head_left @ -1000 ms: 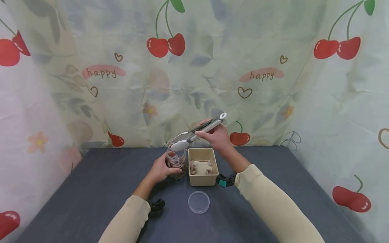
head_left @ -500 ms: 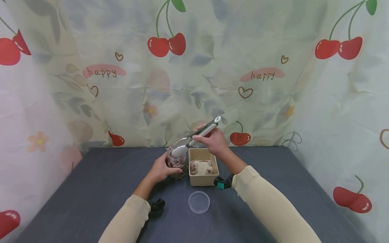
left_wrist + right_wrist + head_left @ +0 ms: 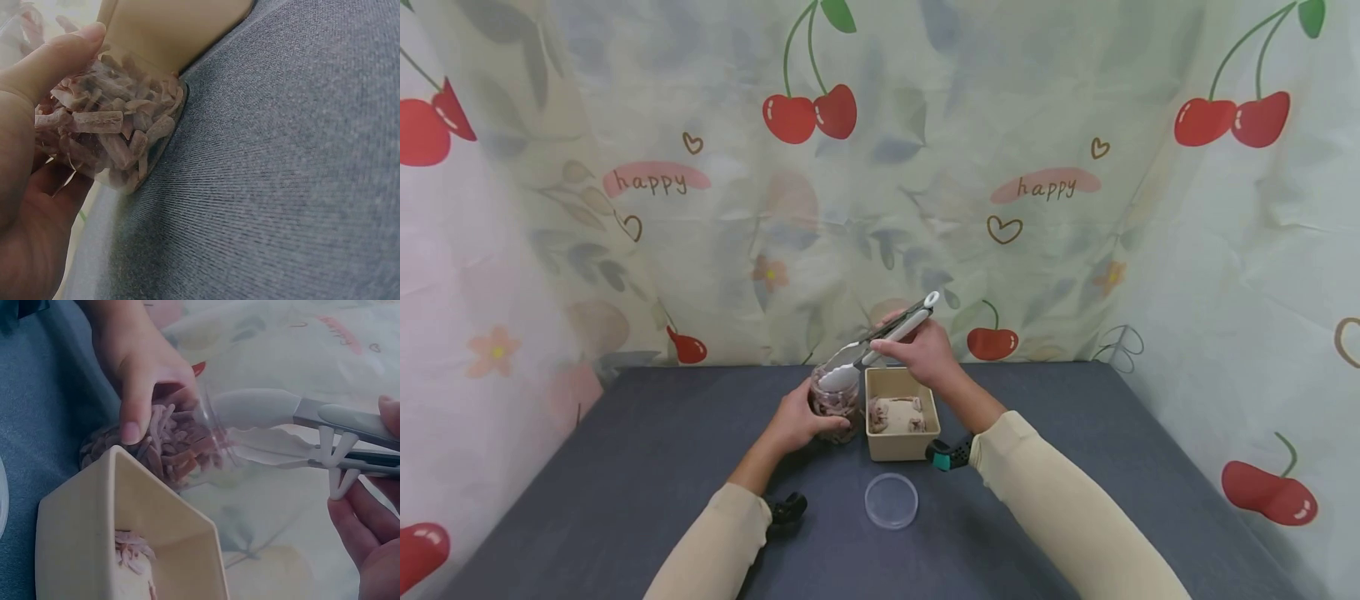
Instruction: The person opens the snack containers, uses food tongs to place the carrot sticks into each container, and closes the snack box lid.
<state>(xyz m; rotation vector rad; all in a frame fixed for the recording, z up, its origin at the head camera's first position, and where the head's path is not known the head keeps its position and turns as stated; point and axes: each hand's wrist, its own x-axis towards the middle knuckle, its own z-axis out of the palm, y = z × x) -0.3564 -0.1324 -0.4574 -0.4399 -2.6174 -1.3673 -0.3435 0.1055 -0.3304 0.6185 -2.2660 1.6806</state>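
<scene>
My left hand [image 3: 796, 419] grips a clear jar [image 3: 119, 125] that is packed with brownish-pink dried strips, its thumb across the near side. The jar stands on the table, left of a cream box. My right hand [image 3: 927, 354] holds a pair of tongs [image 3: 350, 419] with grey-white handles by their middle. In the right wrist view the two white scalloped tong heads [image 3: 256, 407] stand apart and reach into the jar's mouth, close over the strips. A few strips lie along the inner edges of the cream box [image 3: 901, 448].
A round clear lid [image 3: 891, 501] lies flat on the dark grey tabletop [image 3: 647, 467], in front of the box. Behind the table hangs a curtain [image 3: 880, 225] printed with cherries. A thin wire [image 3: 1122, 348] shows at the back right.
My right hand and the tongs have moved down and a little left, so the tong heads have gone lower into the jar's mouth. The left hand, box and lid stay put.
</scene>
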